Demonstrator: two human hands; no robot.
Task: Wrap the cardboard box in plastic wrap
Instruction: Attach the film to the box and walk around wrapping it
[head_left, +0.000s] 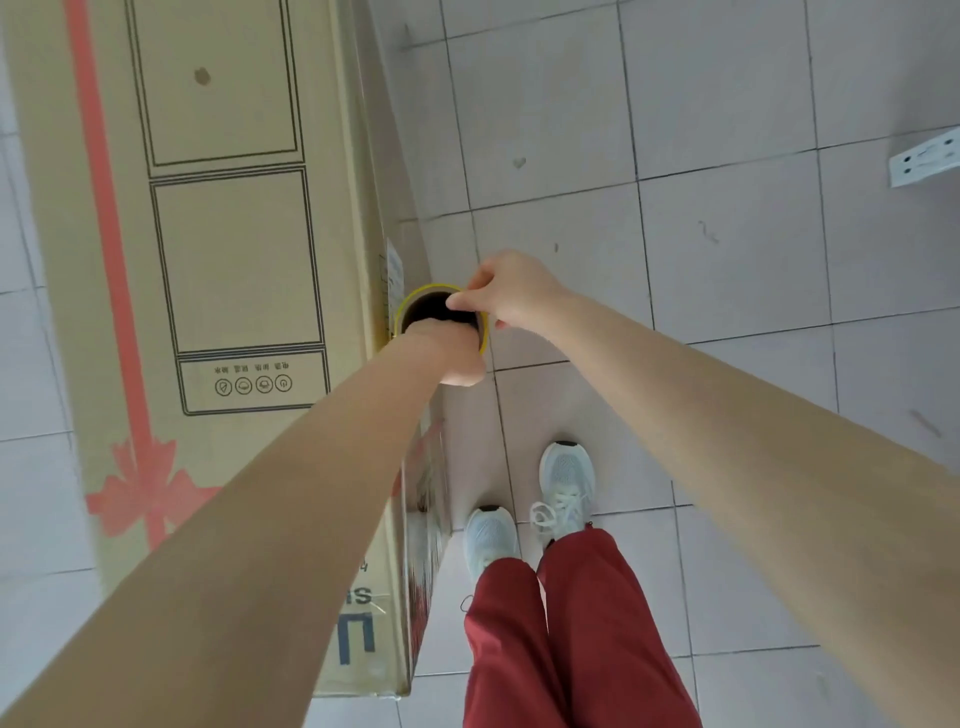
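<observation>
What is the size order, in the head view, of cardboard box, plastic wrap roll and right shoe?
1. cardboard box
2. right shoe and plastic wrap roll: alike, roll partly covered, so unranked

Left hand (448, 354) and right hand (515, 292) grip roll (429, 308) (upright) beside box (228, 249).

On the top face of your cardboard box (234, 260) you have a printed panel (253, 383) with four round symbols in a row. Each has a tiny caption in Chinese characters, upside down to you and too small to read. Near the box's closest end stands a big blue "U" (357, 638), with grey letters beside it, partly hidden, one like an "S". The white label (394, 275) on the box's side, just beside the plastic wrap roll (415, 299), is too blurred to read.
</observation>
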